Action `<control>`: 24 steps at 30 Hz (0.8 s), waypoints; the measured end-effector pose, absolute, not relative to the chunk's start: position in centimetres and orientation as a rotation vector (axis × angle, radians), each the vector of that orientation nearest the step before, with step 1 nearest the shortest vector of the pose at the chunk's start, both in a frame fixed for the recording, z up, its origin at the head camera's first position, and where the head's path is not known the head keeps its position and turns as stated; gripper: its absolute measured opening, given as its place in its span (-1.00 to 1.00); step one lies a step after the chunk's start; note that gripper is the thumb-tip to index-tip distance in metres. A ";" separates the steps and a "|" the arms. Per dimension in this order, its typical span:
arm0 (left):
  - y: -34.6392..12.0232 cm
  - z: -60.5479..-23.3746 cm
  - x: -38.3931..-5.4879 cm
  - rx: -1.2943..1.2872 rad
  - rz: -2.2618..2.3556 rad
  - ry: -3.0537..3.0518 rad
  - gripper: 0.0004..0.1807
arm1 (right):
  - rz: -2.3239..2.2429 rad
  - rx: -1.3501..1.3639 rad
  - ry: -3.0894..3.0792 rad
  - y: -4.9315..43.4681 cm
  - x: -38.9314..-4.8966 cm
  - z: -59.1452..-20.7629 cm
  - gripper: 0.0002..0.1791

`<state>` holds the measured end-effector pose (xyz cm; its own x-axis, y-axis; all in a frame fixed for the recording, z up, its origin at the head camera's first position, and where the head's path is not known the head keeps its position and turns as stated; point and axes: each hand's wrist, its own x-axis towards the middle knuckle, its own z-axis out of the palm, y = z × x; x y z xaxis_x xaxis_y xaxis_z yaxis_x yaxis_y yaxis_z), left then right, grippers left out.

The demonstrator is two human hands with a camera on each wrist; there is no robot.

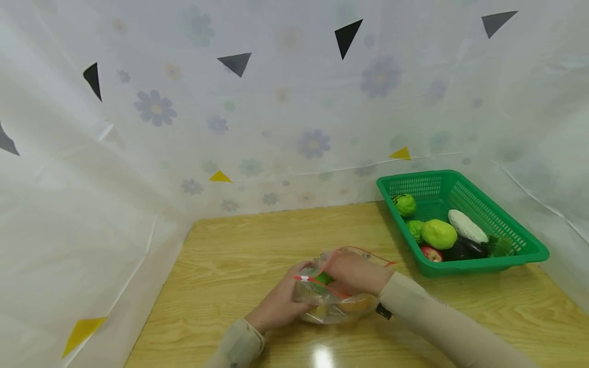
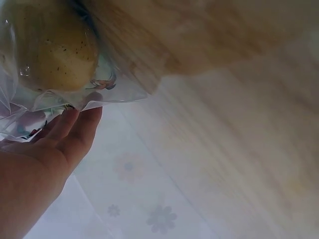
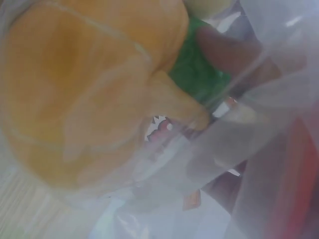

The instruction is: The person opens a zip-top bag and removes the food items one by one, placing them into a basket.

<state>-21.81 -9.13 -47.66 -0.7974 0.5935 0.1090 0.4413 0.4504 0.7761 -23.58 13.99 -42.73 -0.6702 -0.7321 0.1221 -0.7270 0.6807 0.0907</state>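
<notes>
A clear zip bag [image 1: 317,313] with a red zip edge stands on the wooden table, its mouth spread. My left hand [image 1: 278,305] grips the bag's left side, thumb in front and fingers behind. Through the plastic in the left wrist view shows a yellow-brown, speckled potato [image 2: 65,57]. My right hand [image 1: 354,271] reaches into the bag's mouth, fingers partly hidden by plastic. Those fingers hold a green vegetable [image 3: 197,69], its kind hard to tell through the film. Beside it in the bag lies an orange pumpkin [image 3: 94,79] with a stubby stem.
At the back right stands a green plastic basket [image 1: 520,225]. In it lie a yellow-green fruit [image 1: 439,234], a white vegetable [image 1: 467,226], an eggplant [image 1: 471,248], an apple [image 1: 432,254] and leafy greens. A patterned white sheet [image 1: 285,102] hangs behind the table [image 1: 221,255].
</notes>
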 end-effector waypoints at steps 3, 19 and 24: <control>-9.2 -47.6 -21.8 0.899 1.270 2.509 -0.01 | -0.051 1.196 -2.737 14.1 -23.5 -42.7 -0.60; -9.0 -47.4 -22.1 0.961 1.252 2.488 -0.16 | 0.168 1.114 -2.714 16.9 -20.5 -37.9 -0.28; -9.0 -47.1 -22.0 0.906 1.202 2.519 -0.05 | 0.267 1.080 -2.736 18.6 -19.4 -36.2 -0.23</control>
